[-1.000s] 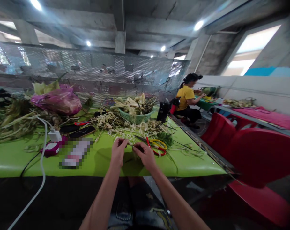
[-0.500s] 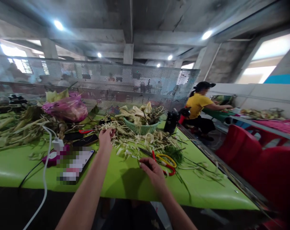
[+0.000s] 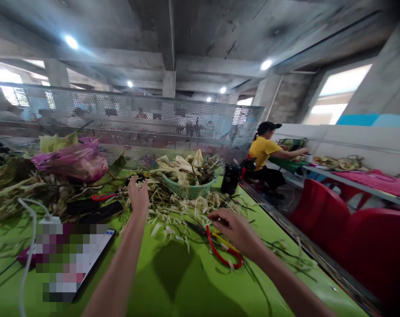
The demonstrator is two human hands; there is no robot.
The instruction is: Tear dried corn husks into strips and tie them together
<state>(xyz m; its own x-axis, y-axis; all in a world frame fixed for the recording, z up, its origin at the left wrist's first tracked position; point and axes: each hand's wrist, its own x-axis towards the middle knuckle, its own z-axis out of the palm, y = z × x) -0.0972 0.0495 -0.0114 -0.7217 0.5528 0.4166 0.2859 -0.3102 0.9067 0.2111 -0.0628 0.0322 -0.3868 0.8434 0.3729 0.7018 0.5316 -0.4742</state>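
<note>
My left hand (image 3: pixel 138 193) reaches into a heap of pale, dry plant scraps (image 3: pixel 153 193), fingers spread and nothing visible in them. My right hand (image 3: pixel 233 226) hovers over a pair of scissors (image 3: pixel 222 253) with red and yellow handles, partly covering them. Its thumb and fingers are a little apart, near a pale curled strip (image 3: pixel 201 204). The scissors lie on the green tabletop among thin peelings. Behind them a green basket (image 3: pixel 189 189) holds dry husks and stalks (image 3: pixel 181 165).
At left are a phone (image 3: pixel 94 259), a white cable (image 3: pixel 30 255), a purple bag (image 3: pixel 71 163) and dark cases (image 3: pixel 100 212). A black container (image 3: pixel 231 179) stands right of the basket. A perforated screen (image 3: pixel 127 119) runs behind. A person in yellow (image 3: pixel 264 152) sits near red chairs (image 3: pixel 332 211).
My view has shifted, bringing the table lower in the picture. My right hand has moved forward over the scissors. The left hand's fingers have spread from a closer grip.
</note>
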